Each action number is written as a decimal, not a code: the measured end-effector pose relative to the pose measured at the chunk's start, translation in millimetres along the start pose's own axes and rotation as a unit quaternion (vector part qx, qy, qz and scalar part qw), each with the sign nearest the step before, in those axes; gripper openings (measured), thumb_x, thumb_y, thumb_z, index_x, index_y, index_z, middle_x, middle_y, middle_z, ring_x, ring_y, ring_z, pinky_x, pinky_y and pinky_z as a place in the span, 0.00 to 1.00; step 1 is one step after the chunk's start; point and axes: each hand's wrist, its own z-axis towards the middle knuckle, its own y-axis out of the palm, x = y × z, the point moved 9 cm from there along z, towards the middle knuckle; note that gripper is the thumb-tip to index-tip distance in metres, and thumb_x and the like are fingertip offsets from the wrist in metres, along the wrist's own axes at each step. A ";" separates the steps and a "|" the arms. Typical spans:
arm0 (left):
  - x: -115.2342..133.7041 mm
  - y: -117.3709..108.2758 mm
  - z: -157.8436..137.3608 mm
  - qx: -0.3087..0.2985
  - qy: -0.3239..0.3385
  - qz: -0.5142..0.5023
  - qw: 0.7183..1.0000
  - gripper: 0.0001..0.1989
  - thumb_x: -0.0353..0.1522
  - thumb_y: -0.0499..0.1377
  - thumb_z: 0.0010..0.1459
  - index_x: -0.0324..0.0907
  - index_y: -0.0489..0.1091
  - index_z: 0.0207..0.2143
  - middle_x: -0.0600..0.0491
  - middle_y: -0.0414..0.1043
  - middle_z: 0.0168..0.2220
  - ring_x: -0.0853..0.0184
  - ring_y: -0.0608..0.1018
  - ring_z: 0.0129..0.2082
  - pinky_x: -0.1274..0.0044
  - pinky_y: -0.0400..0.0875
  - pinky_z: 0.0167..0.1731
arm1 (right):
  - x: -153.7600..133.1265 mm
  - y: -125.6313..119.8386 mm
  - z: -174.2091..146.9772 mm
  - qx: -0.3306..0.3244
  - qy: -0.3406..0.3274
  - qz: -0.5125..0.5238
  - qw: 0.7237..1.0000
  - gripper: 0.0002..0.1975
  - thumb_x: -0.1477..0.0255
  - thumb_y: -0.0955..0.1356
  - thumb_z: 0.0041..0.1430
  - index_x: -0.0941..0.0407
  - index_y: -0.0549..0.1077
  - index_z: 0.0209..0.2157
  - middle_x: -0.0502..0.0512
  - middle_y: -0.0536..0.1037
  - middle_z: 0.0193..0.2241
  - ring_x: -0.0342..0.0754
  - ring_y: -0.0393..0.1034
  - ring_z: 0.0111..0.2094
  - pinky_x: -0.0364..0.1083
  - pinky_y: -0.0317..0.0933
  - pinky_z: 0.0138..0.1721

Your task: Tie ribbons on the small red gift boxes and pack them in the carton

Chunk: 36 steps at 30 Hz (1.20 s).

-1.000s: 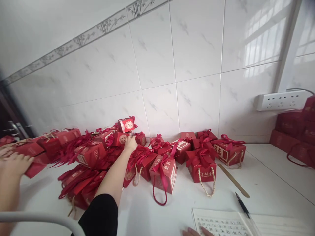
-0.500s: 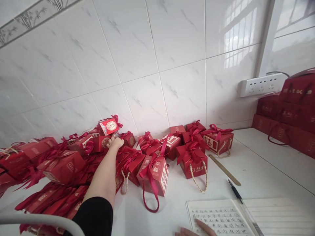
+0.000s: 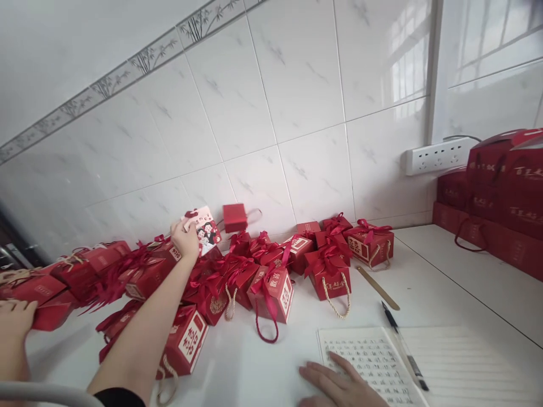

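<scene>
My left hand (image 3: 185,240) reaches from a black sleeve over a pile of small red gift boxes (image 3: 271,291) with ribbons and cord handles, heaped along the tiled wall. It grips a pink box or card with a cartoon picture (image 3: 207,233), held up just above the pile. A plain small red box (image 3: 235,217) shows against the wall right beside it. My right hand (image 3: 339,384) lies flat, fingers apart, on the left page of an open notebook (image 3: 449,362) with handwritten lines.
A black pen (image 3: 403,346) lies across the notebook and a gold flat stick (image 3: 377,287) beyond it. Larger red boxes (image 3: 500,192) are stacked at right under a white power strip (image 3: 439,155). Another person's hand (image 3: 14,319) rests on boxes at far left. A white rail (image 3: 42,390) crosses the lower left.
My left hand has lifted the pink pictured box out of the pile and drawn back slightly. My right hand has slid further onto the notebook page. A red box has dropped forward by my forearm.
</scene>
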 end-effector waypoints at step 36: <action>168.5 -18.4 -296.8 -0.485 0.103 -0.367 0.787 0.06 0.35 0.58 0.56 0.41 0.65 0.32 0.55 0.71 0.29 0.70 0.75 0.30 0.79 0.71 0.31 | 69.6 -107.9 -49.0 0.309 0.318 0.206 0.872 0.06 0.72 0.63 0.63 0.54 0.64 0.42 0.50 0.74 0.27 0.43 0.70 0.25 0.42 0.62 0.25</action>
